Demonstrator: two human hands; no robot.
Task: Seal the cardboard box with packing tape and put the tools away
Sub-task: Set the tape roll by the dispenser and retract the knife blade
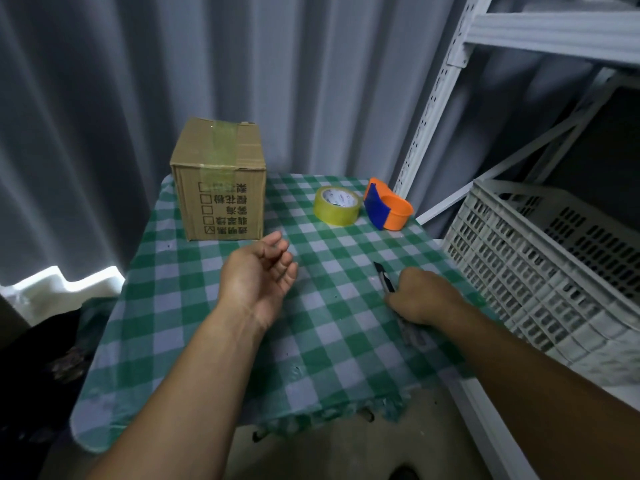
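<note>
Already the cardboard box (pixel 218 180) stood taped across its top at the far left corner of the checked cloth (pixel 214 341), so I judged only tidying remained. My right hand (pixel 420 296) was closed round the utility knife (pixel 383 277) (blade tip pointing away from me), well right of the box. My left hand (pixel 261 271) hovered empty, fingers loosely curled, just before the box. The tape roll (pixel 337 206) and orange dispenser (pixel 388 209) sat right of it; bare cloth lay between, and the white crate (pixel 540 268) waited beyond the cloth's right edge.
</note>
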